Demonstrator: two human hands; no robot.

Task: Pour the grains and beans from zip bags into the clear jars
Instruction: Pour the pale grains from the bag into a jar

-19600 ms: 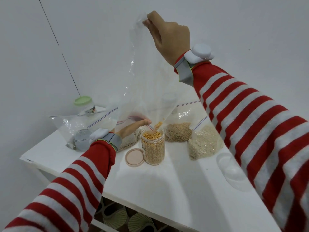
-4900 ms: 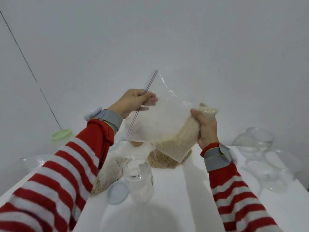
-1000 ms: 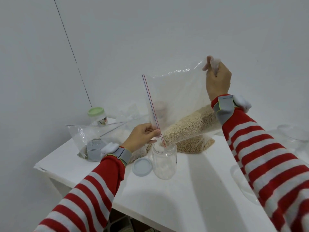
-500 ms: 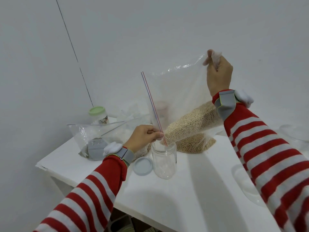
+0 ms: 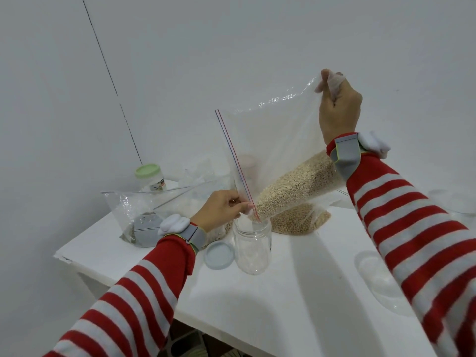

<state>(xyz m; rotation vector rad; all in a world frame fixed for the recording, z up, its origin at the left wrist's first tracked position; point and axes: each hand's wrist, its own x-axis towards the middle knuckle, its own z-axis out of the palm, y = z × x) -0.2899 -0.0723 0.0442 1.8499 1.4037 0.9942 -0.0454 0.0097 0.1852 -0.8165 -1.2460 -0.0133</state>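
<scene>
Right hand [image 5: 337,109]: is pinching the zip bag's [image 5: 273,140] top corner, raised high at the far right, fingers curled around the plastic.
Left hand [image 5: 221,210]: is pinching the bag's zip edge low down, just beside the jar's mouth.
Zip bag: is hanging tilted between the two hands, its red-and-blue zip line running down to the left, with the lowest corner dipping into the jar's opening.
Grains [image 5: 296,186]: are lying piled along the bag's lower edge, reaching down to that corner.
Clear jar [image 5: 252,246]: is standing upright on the white table [image 5: 283,305], lid off; I cannot tell whether any grain is inside.
Pale blue lid [image 5: 219,255]: is lying flat, touching the jar's left side.
Second bag of beans [image 5: 301,222]: is lying on the table just behind the jar.
Green-lidded jar [image 5: 149,176]: is standing at the far left, behind a crumpled clear bag [image 5: 144,210].
</scene>
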